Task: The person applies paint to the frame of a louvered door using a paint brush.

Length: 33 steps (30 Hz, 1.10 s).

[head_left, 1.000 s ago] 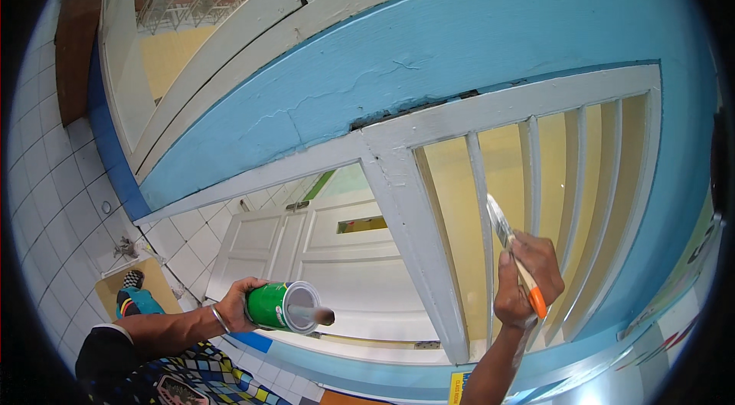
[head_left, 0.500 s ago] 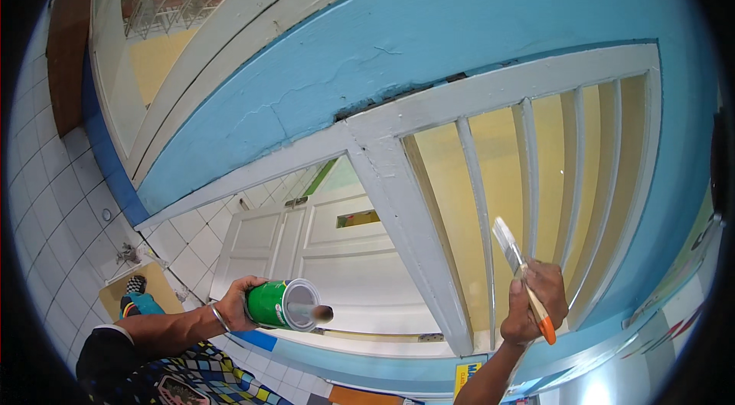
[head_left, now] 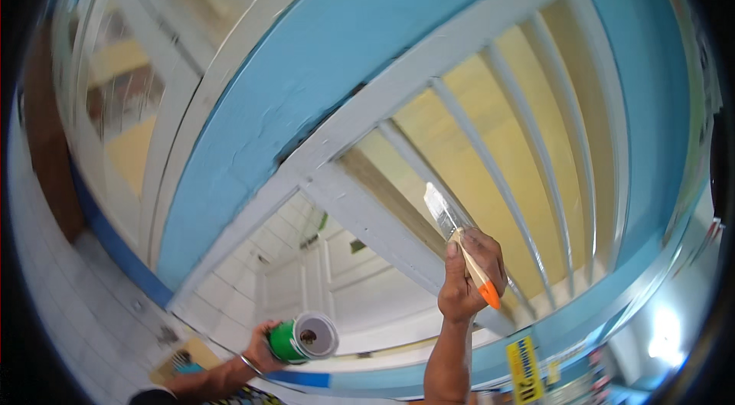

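My left hand (head_left: 262, 350) is wrapped round a green paint can (head_left: 285, 342), low in the picture and tilted so its open mouth shows. A dark round patch shows inside the can; I cannot make out what it is. My right hand (head_left: 473, 271) grips the pale handle of a paintbrush (head_left: 442, 210), whose handle end is orange. White paint coats the bristles, which point up and left. The brush tip overlaps the leftmost whitish bar (head_left: 409, 151) of a barred opening; whether it touches cannot be told.
A whitish wooden frame (head_left: 375, 223) surrounds the bars, set in a light blue wall (head_left: 321, 68) with chipped, dark gaps. White panelled doors (head_left: 360, 275) show through the lower opening. White floor tiles (head_left: 84, 305) lie at left. A yellow sign (head_left: 524, 370) is below right.
The view has turned, shifting the frame and bars leftward and tilting them. My right hand and brush now appear further left, by the leftmost bar. Both hands keep their holds.
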Each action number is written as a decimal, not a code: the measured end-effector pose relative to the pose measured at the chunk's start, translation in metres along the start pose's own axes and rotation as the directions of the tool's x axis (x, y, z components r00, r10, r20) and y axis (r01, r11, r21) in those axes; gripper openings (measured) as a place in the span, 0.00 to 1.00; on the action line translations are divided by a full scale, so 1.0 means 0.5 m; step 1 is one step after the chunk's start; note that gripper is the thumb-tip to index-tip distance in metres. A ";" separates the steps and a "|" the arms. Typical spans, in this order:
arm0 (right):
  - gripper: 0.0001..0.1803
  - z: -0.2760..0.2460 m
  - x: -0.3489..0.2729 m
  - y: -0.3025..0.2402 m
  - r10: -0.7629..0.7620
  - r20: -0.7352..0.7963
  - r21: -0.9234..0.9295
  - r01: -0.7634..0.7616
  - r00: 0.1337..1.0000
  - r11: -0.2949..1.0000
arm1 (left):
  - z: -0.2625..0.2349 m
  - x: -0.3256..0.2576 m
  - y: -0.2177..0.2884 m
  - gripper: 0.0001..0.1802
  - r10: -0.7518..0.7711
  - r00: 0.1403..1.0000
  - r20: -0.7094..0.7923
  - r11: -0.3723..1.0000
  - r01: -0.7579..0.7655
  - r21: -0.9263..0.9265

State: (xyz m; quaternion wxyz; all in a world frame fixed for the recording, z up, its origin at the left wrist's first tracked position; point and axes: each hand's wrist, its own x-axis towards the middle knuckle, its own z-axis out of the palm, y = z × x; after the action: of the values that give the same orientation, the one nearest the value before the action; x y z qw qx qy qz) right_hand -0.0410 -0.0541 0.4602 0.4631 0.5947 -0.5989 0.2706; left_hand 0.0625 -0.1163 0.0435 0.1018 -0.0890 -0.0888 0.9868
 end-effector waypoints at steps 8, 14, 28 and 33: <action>0.11 0.014 -0.123 -0.055 0.183 -0.383 0.032 -0.184 0.905 0.982 | 0.050 -0.044 0.036 0.39 0.039 0.998 0.041 0.984 -0.046 0.171; 0.14 0.150 -0.118 -0.111 0.663 -0.386 0.695 -0.271 0.641 0.666 | -0.016 -0.085 0.066 0.41 0.124 0.980 -0.153 0.984 -0.141 -0.105; 0.11 0.166 -0.136 -0.071 0.617 -0.653 0.545 -0.294 0.439 0.786 | 0.059 -0.207 0.097 0.46 0.384 0.922 -0.051 0.922 -0.380 0.068; 0.15 0.147 -0.156 -0.093 0.478 -0.744 0.410 -0.248 0.467 0.878 | 0.067 -0.214 0.093 0.46 0.398 0.917 0.014 0.910 -0.396 0.122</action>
State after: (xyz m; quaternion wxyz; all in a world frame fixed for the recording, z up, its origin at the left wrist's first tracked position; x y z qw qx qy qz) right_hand -0.0242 -0.0892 0.3501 0.5428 0.3055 -0.3841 0.6815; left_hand 0.1504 -0.1894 0.0838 -0.0950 -0.1043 -0.0076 0.9900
